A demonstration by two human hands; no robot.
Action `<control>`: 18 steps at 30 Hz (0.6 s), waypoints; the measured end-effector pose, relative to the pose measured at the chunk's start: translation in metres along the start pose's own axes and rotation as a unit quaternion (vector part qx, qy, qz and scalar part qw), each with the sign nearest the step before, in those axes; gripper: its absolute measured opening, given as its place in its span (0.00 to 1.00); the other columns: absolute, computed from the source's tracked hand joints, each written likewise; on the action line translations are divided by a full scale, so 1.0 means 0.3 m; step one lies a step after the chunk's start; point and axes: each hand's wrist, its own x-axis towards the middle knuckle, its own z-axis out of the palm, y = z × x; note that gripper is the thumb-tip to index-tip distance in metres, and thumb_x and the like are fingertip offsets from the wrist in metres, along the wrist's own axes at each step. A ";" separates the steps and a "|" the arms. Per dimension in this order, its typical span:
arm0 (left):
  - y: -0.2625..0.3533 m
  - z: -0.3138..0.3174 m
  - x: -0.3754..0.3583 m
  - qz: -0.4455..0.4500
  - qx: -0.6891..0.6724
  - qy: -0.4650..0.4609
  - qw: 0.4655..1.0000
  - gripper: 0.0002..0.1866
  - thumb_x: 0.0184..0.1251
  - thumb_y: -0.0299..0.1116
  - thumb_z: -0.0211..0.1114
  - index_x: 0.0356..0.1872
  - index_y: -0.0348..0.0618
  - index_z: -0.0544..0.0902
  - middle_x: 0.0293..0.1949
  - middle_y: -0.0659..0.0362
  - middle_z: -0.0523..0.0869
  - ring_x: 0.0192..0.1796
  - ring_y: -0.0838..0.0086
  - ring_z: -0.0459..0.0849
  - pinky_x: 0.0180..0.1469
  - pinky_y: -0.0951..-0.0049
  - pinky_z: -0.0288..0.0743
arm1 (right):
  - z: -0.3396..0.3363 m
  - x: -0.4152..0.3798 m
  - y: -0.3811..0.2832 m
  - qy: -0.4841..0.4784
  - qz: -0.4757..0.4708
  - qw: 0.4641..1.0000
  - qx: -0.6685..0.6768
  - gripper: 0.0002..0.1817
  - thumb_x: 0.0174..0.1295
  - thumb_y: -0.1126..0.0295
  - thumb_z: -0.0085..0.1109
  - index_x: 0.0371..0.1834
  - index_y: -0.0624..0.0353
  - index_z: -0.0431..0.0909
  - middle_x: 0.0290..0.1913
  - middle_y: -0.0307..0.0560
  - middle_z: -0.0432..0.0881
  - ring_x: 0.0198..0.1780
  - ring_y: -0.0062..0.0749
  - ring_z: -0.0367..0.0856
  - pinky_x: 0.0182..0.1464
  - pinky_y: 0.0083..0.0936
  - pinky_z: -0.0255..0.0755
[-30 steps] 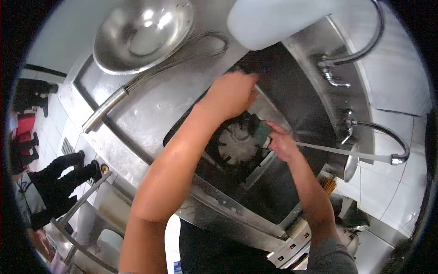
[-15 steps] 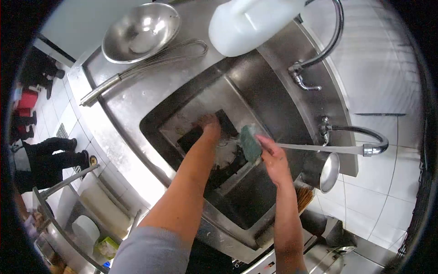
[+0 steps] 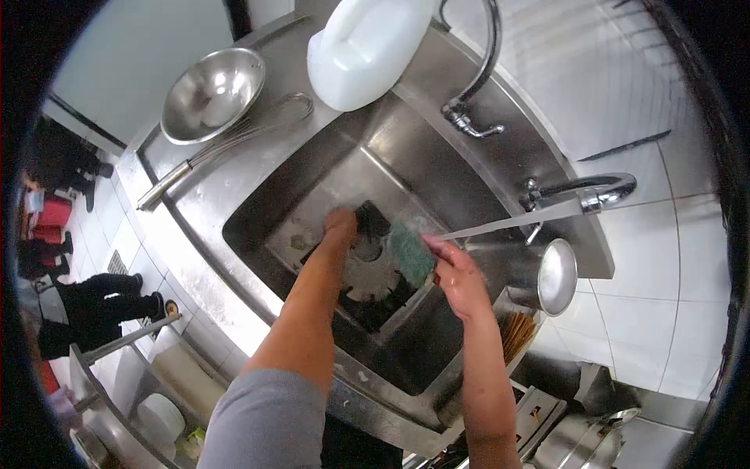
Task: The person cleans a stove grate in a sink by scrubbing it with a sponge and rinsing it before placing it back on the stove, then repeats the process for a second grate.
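In the sink lies a black stove grate, a dark square frame with a round opening and short prongs. My left hand grips its far left edge, the fingertips partly hidden. A green scouring pad is pinched in my right hand, over the grate's right side. Water from the right faucet streams down to the pad and right fingers.
A steel bowl and a whisk rest on the left counter, beside a white plastic jug. A second faucet stands behind the sink. Right of it are a steel pot and a bundle of brown sticks. People stand at far left.
The camera view has shifted, moving the sink and faucets left in the picture. Both hands keep their holds; the scouring pad has moved slightly relative to the grate, uncovering more of its opening.
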 end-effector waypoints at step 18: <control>0.339 -0.198 -0.241 0.391 -0.006 -0.016 0.920 0.24 0.63 0.47 0.64 0.47 0.34 0.83 0.51 0.42 0.84 0.48 0.52 0.83 0.48 0.53 0.77 | -0.151 -0.251 -0.189 -0.014 -0.064 0.997 -0.051 0.22 0.61 0.79 0.47 0.59 0.58 0.78 0.53 0.42 0.82 0.50 0.28 0.78 0.57 0.23 0.68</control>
